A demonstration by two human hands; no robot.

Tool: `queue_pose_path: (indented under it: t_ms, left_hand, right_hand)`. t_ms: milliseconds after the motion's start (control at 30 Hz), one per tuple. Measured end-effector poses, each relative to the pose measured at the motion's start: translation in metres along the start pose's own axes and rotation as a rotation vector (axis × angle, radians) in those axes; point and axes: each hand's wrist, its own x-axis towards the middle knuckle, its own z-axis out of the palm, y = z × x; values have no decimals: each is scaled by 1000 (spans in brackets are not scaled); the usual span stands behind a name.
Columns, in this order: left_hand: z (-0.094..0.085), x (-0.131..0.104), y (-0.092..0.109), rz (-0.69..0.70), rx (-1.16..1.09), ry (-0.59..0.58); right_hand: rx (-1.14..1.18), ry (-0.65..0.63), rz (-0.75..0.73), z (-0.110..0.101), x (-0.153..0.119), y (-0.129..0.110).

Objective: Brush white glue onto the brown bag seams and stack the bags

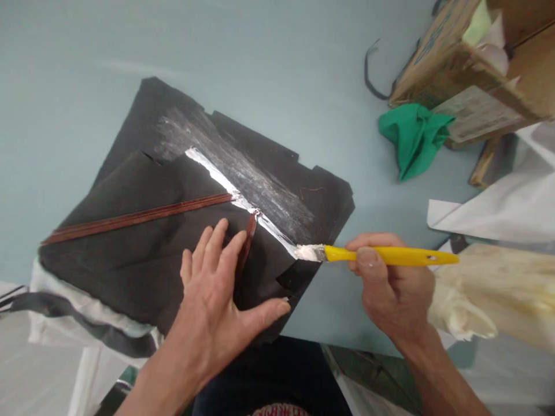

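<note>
Brush [403, 256] pinched btwn R fingers [379, 239].

No text can be read for certain. Large dark letters run up the side of the cardboard box [455, 72], slanted and too blurred to make out. The pale label [477, 112] on the same box carries small, illegible print. Red lettering [281, 411] at the bottom edge is cut off and unreadable.
</note>
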Motion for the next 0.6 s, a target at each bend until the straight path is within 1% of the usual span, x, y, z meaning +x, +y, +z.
queue_pose_path:
  t_ms: [100,200,267,367,467,533,600]
  left_hand:
    - [14,-14,17,-13,93,-36]
    - [30,-17,20,-48,180,-22]
    - [36,-17,19,-60,191,-6]
    - [38,-17,17,-60,178,20]
    - [38,-20,15,-42,161,49]
    - [38,-23,13,-17,149,68]
    - [39,-26,11,4,143,86]
  right_hand:
    - [-9,-30,-59,14,11,3]
    - [27,3,-100,30,21,7]
    - [75,37,-93,35,25,7]
    - [123,82,-68,29,24,5]
    - [105,27,-55,21,18,4]
    - [64,-6,-67,24,17,5]
    - [39,19,-78,33,20,6]
